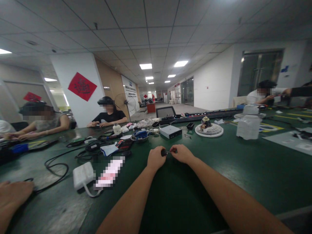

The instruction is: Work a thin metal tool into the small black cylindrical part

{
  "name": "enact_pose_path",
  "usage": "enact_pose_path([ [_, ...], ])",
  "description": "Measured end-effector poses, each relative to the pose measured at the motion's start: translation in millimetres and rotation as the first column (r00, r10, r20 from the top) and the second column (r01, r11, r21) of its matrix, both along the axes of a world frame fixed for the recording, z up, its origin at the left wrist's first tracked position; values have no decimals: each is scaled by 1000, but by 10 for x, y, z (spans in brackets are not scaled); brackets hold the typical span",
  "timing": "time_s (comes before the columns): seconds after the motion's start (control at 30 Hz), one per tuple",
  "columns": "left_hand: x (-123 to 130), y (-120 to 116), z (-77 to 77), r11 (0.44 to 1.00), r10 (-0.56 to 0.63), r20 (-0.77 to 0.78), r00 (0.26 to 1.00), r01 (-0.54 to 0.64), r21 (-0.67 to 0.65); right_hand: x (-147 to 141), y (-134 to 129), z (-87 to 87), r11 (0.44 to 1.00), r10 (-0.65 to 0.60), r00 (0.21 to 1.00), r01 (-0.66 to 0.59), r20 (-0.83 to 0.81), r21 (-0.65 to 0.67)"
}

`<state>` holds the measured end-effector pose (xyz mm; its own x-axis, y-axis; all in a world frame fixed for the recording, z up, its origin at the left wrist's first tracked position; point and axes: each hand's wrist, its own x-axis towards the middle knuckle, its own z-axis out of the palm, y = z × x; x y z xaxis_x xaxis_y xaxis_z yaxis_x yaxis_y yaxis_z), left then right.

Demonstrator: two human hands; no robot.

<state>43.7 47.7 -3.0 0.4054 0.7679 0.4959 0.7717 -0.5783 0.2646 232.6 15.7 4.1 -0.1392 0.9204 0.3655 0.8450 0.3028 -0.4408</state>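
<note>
Above the green table (pixel 185 191), my left hand (pixel 156 158) is closed around a small black object (pixel 163 152). Just to its right, my right hand (pixel 180 153) pinches a thin metal piece (pixel 169 152) that reaches to the black object. The two hands are close together but apart. What exactly the black object is cannot be made out. A grey-white box (pixel 170 131) lies on the table beyond my hands.
At the left are a white adapter (pixel 83 175), black cables (pixel 57 165) and another person's hand (pixel 17 195). A blue item (pixel 141 134) sits in a bowl. A white fan grille (pixel 209 130) and white plastic housing (pixel 248 126) stand behind right. People sit across the table.
</note>
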Motion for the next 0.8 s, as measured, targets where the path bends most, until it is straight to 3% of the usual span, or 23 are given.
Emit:
enact_pose_path([
  [0.8,2,-26,21,998,-53,10,999,53,22,-28,-32,49,999,-38,996,36,78,20],
])
